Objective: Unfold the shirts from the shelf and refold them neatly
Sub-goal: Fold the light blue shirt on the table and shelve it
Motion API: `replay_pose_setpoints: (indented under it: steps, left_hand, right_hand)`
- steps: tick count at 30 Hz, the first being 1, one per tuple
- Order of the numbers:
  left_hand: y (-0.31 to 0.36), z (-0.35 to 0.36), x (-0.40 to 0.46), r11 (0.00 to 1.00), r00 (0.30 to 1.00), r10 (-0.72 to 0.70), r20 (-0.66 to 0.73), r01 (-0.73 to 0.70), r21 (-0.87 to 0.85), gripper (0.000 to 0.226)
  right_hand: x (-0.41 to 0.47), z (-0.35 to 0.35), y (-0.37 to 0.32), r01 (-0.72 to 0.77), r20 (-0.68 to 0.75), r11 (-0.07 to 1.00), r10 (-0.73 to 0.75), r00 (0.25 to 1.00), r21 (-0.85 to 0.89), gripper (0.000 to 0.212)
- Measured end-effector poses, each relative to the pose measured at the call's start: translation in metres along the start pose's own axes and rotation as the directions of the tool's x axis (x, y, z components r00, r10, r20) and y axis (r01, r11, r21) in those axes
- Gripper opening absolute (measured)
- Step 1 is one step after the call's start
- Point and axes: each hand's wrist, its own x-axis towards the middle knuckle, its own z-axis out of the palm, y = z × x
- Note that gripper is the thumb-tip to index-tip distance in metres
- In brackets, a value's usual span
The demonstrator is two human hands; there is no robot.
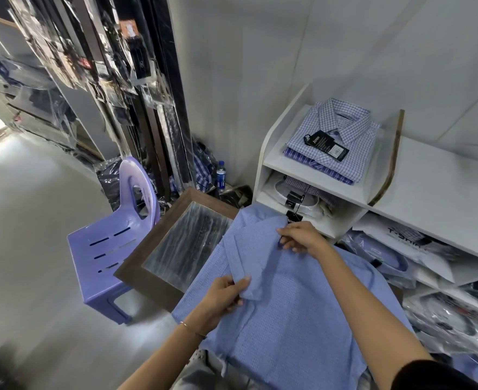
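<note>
Lying flat — blue shirt (pixel 294 299), finely checked, sleeve folded.

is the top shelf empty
No, a folded checked shirt with a black tag lies on the top shelf, stacked on another folded shirt.

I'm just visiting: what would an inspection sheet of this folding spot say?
Surface: dark-framed table, partly covered.
Job's things: blue shirt spread on it; checked shirts folded on white shelf.
Clutter: bagged garments at right.
Hands: left hand pinches a sleeve fold; right hand holds the fabric near the collar.
Cables: nothing seen.
Surroundings: purple plastic chair, water bottle on floor.
</note>
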Motion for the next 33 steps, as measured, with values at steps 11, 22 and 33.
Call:
replay_pose_setpoints:
  steps: [11, 22, 33]
  left_hand:
    - [-0.004, -0.036, 0.009, 0.792, 0.926, 0.325, -0.193, -0.155, 0.59, 0.04]
    - [0.019, -0.074, 0.05, 0.769, 0.88, 0.425, -0.213, -0.226, 0.598, 0.008]
    - [0.054, -0.077, 0.09, 0.767, 0.924, 0.342, -0.169, -0.17, 0.619, 0.021]
  right_hand:
    - [0.0, 0.003, 0.024, -0.076, -0.1, 0.973, 0.056, 0.993, -0.217, 0.026]
    - [0.004, 0.012, 0.029, -0.103, -0.209, 0.983, 0.07, 0.975, -0.153, 0.03]
    - [0.019, 0.02, 0.028, -0.041, -0.517, 0.993, -0.024, 0.856, -0.114, 0.009]
